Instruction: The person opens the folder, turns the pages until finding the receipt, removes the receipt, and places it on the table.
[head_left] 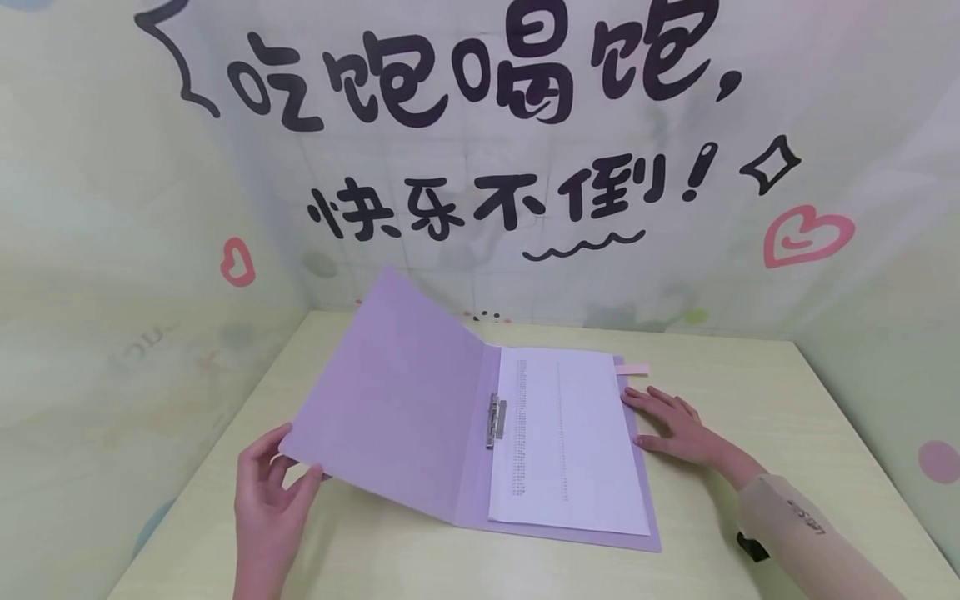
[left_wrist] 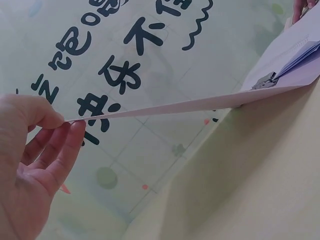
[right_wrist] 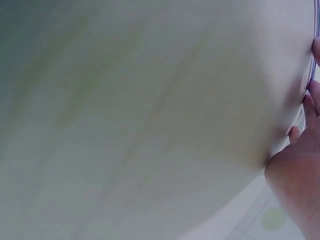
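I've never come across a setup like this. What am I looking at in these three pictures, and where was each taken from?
There is no machine here, just a person's two bare hands. The wide picture comes from a camera worn on the head, looking forward and down. The other two come from cameras on the left and right wrists.

On the table lies an open purple folder holding white printed sheets, with a metal clip at their left edge and a pink tab sticking out on the right. The left hand pinches the raised cover by its near corner; the right hand rests at the folder's right edge.
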